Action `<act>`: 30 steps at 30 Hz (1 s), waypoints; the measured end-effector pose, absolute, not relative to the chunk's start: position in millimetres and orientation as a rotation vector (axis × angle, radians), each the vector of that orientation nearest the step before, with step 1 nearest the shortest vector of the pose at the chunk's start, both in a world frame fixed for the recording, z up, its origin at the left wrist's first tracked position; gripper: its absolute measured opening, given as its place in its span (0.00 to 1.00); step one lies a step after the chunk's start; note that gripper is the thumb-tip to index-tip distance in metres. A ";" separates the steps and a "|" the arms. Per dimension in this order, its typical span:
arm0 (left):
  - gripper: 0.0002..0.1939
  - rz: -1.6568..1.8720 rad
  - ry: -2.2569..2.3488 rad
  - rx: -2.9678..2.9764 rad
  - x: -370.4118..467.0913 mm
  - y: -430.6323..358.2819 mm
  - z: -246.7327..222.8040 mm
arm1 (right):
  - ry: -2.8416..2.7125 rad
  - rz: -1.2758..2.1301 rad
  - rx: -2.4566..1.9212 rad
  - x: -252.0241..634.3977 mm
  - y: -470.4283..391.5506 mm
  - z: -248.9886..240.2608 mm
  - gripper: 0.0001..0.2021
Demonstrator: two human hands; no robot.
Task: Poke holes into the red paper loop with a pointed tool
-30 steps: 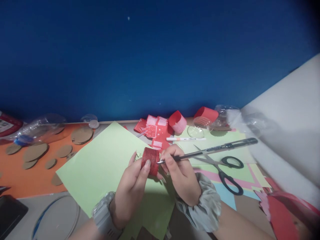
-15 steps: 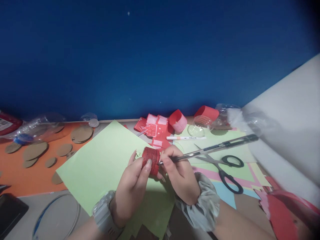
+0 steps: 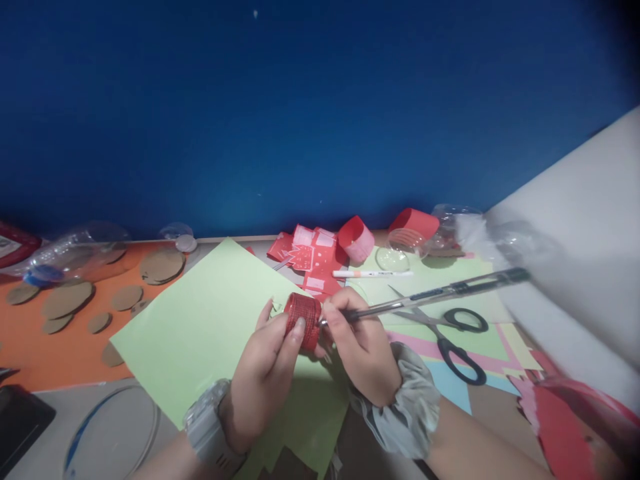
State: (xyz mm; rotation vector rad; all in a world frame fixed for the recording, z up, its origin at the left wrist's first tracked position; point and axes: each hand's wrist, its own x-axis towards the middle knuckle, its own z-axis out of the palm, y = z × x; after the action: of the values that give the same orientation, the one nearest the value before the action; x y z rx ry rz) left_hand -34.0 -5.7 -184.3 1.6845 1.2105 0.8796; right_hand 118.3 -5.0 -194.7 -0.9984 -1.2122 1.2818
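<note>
Blue wall backs a cluttered worktop (image 3: 60,360). Left hand (image 3: 265,373) pinches a red ring (image 3: 303,320) over the green sheet (image 3: 210,333); right hand (image 3: 363,347) — its grip closed on a pen (image 3: 430,297) — sets the tip against the ring's side. Scissors (image 3: 445,337) lie just right of the grip — ring's markings blurred.

Dim, soft focus, dark vignetted corners, edge distortion
</note>
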 end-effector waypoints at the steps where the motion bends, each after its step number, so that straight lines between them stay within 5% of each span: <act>1: 0.19 0.873 1.207 1.683 -34.3 -5.8 -184.3 | -1.202 1.283 -0.993 118.3 -4.8 -195.4 0.17; 30: 0.17 0.843 1.178 1.684 -32.8 -5.8 -184.6 | -1.259 1.219 -1.052 121.3 -5.4 -193.5 0.17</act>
State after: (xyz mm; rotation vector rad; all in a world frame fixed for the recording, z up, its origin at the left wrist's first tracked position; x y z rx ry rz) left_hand -32.8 -5.8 -184.6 1.6839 1.1779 0.8426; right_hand 121.3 -5.4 -193.5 -1.0523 -1.2586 1.2187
